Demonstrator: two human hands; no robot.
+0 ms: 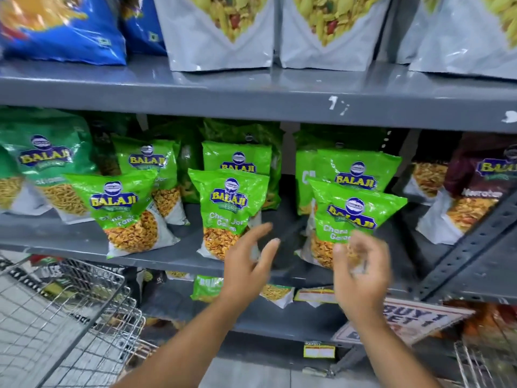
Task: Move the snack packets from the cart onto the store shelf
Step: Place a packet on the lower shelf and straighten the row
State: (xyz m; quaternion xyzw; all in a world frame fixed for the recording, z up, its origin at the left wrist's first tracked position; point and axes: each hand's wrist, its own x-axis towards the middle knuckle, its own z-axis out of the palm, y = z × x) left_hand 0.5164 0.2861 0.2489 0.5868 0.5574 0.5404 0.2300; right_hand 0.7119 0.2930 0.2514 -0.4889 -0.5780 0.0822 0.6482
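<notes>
Three bright green plastic snack packets [228, 211] stand upright along the front edge of the grey metal store shelf [251, 93], labels outward for shoppers. Just before them the left hand [246, 264] and right hand [361, 270] hang empty, fingers loosely spread (both blurred). The wire cart [64, 312] sits lower left.

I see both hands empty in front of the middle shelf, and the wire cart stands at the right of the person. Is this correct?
One detail is wrong: the head view shows the wire cart at the left of the person, not the right. The left hand and right hand are indeed empty in front of the middle shelf.
</notes>
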